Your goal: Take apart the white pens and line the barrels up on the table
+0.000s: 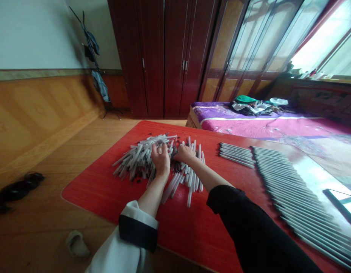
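Observation:
A loose heap of pale, translucent tubes, which look like pen barrels, lies on the red table. Over the heap's right side is my left hand, its fingers curled; whatever they hold is too small to make out. My right hand reaches down beside it with fingers pressed together over small black pieces, and its fingertips are partly hidden. More loose tubes lie under and around my right wrist.
On the table's right, a long row of black-ended tubes lies side by side, with a shorter row beyond it. A bed stands behind the table. On the floor at left are a slipper and a black bag-like item.

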`<state>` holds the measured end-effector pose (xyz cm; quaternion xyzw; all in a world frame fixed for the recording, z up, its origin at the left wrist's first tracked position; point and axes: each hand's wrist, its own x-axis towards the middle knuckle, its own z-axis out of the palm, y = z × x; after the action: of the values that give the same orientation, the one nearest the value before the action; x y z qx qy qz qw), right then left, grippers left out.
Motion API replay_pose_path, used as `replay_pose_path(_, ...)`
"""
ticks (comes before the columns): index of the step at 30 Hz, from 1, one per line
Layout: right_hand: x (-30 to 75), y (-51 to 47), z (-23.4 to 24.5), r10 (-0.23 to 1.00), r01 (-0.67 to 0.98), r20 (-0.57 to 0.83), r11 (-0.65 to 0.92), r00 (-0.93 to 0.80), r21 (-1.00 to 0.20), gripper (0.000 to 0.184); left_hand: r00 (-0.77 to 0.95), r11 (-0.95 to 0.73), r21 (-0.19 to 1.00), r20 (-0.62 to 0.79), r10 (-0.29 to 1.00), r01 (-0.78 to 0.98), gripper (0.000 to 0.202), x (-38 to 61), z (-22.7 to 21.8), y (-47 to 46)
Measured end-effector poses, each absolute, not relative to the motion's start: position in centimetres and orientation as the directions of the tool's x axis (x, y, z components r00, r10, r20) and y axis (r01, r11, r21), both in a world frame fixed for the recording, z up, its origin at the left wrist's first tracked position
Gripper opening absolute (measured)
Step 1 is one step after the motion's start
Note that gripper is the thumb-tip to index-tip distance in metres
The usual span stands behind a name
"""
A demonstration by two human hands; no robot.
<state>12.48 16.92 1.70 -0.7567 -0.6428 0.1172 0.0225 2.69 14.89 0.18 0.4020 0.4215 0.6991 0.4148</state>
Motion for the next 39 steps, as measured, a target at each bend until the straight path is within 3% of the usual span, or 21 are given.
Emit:
replay_pose_path(9,14.1,14.5,2.6,0.984,0.965,-0.095,-0.168,0.152,-0.203,0.032,-0.316,-0.333,0.922,0.262,0.912,-0.196,0.018,3.0,-0.1,15.0)
replay_pose_path(17,17.7,11.6,3.6,0.985,0.971,-0.043,-0.174,0.17,-0.163,0.03,-0.156,-0.418,0.901,0.431,0.889,0.113,0.013,3.1,-1.4,15.2)
replay_pose_path(20,18.7,10.8,3.4,0.975,0.962,-0.015,-0.219,0.22,-0.162,0.032,-0.04,-0.421,0.873,0.443,0.895,0.248,0.011,3.3,-1.4,14.8)
replay_pose_path(23,18.4,10.5,3.2,0.978,0.958,-0.051,-0.21,0.204,-0.193,0.033,-0.034,-0.415,0.845,0.451,0.892,0.337,0.014,3.4,-1.2,14.5)
replay_pose_path(31,13.4,11.8,2.4,0.994,0.968,-0.028,-0.11,0.107,-0.224,0.032,-0.25,-0.428,0.875,0.476,0.843,0.225,0.019,2.7,-1.0,14.6)
replay_pose_path(35,12.1,12.7,2.3,0.99,0.965,-0.081,-0.129,0.113,-0.229,0.032,-0.241,-0.424,0.879,0.469,0.85,0.218,0.019,2.7,-1.0,14.7)
replay_pose_path(39,12.8,13.4,2.3,0.974,0.921,-0.117,-0.221,0.193,-0.322,0.033,-0.184,-0.451,0.85,0.506,0.843,0.271,0.02,3.0,-1.1,14.5)
